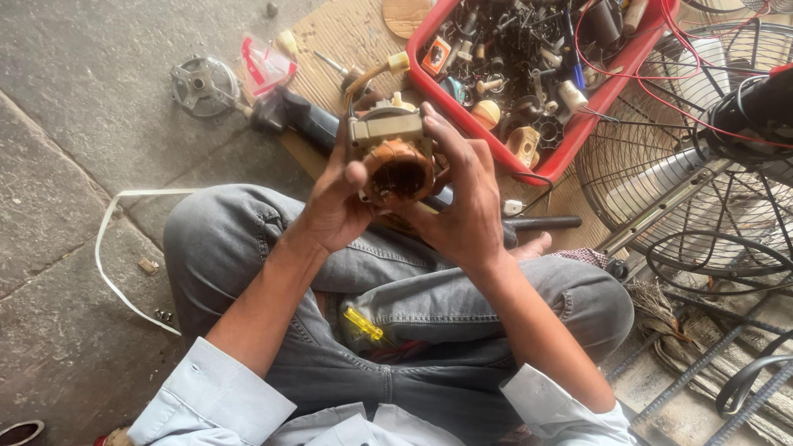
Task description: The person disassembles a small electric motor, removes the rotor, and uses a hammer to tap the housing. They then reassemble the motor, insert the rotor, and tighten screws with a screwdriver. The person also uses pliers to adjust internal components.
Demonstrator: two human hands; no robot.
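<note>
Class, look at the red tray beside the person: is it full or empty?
Full: the red tray is heaped with small dark metal parts and red wires.

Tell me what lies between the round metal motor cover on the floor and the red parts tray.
In the head view, between the round metal cover and the red tray lie a small red-and-clear plastic packet and a sheet of cardboard bearing a screwdriver.
</note>
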